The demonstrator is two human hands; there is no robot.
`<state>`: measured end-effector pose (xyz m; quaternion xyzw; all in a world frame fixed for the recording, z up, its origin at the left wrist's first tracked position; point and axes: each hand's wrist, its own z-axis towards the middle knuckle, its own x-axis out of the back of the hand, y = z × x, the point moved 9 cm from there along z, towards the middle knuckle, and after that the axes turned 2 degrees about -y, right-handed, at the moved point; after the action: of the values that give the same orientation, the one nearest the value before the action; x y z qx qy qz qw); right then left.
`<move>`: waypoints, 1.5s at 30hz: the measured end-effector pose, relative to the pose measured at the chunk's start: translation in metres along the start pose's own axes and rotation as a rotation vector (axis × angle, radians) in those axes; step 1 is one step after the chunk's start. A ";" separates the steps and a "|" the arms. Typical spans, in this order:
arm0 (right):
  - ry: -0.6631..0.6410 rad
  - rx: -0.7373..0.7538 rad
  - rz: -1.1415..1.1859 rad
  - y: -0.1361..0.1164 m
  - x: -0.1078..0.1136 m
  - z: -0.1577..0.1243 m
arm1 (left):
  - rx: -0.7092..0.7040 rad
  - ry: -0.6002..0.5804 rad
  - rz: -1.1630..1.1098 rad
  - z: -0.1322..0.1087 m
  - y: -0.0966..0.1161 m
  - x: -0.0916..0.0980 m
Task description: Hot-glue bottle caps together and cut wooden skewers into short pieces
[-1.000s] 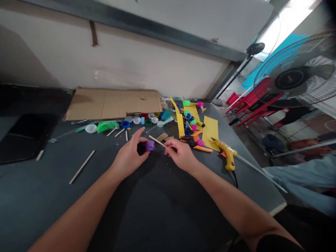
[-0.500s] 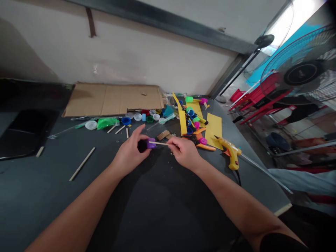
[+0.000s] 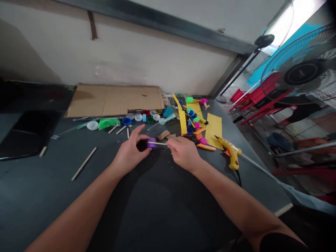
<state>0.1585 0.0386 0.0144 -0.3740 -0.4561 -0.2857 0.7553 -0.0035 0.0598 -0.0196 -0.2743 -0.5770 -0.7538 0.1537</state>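
Observation:
My left hand [image 3: 128, 154] pinches a small purple plastic bottle cap [image 3: 151, 142] between thumb and fingers, above the dark table top [image 3: 157, 210]. My right hand [image 3: 183, 153] grips a thin wooden stick [image 3: 159, 143] between its fingertips. The stick runs level to the left, and its tip meets the side of the cap. Where they meet is partly hidden by the cap itself. A small cardboard scrap [image 3: 163, 135] lies just beyond the stick, and an orange and black tool [image 3: 202, 143] lies beyond my right hand.
Yellow card strips [image 3: 214, 129], coloured bottle caps [image 3: 139, 117] and a yellow glue gun [image 3: 231, 152] lie on the table. Flattened cardboard [image 3: 112, 101] rests against the wall. Loose wooden sticks [image 3: 84, 163] lie to the left. A fan [image 3: 301, 73] and red chairs [image 3: 259, 99] stand beyond the right edge.
My right hand has moved left, and the stick has swung from a slant to level, its tip now meeting the purple cap. The view has shifted slightly.

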 end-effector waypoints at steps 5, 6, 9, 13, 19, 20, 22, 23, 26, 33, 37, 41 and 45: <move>0.028 -0.115 0.214 0.011 0.003 -0.001 | 0.013 0.014 -0.024 0.000 0.002 0.003; 0.020 -0.118 0.237 0.011 0.003 -0.001 | 0.006 0.013 -0.027 0.000 0.003 0.003; -0.027 -0.100 0.244 0.004 -0.002 -0.001 | -0.022 0.031 -0.032 0.000 0.006 0.004; -0.036 -0.105 0.235 0.002 -0.003 -0.001 | -0.054 0.076 -0.086 -0.002 0.009 0.007; -0.076 -0.204 0.427 0.015 -0.009 -0.003 | -0.064 0.127 -0.262 -0.004 0.005 0.008; -0.084 -0.224 0.471 0.017 -0.011 -0.003 | -0.062 0.131 -0.273 -0.004 0.004 0.008; -0.089 -0.245 0.537 0.017 -0.014 -0.004 | -0.061 0.147 -0.291 -0.004 0.003 0.010; -0.085 -0.244 0.556 0.017 -0.014 -0.003 | -0.064 0.157 -0.302 -0.004 0.003 0.010; -0.067 -0.223 0.545 0.013 -0.013 -0.001 | -0.077 0.174 -0.338 -0.005 0.004 0.012; -0.082 -0.214 0.488 0.016 -0.015 0.000 | -0.066 0.171 -0.430 -0.005 0.005 0.012; -0.070 -0.258 0.557 0.022 -0.017 -0.003 | -0.040 0.186 -0.500 -0.004 0.003 0.015; -0.064 -0.248 0.618 0.016 -0.016 -0.002 | -0.006 0.197 -0.518 -0.003 0.004 0.017; -0.104 -0.213 0.567 0.010 -0.018 0.000 | -0.002 0.175 -0.530 -0.004 0.006 0.015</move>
<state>0.1584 0.0462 -0.0053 -0.5776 -0.3390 -0.0903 0.7371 -0.0134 0.0560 -0.0062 -0.0479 -0.6125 -0.7890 0.0001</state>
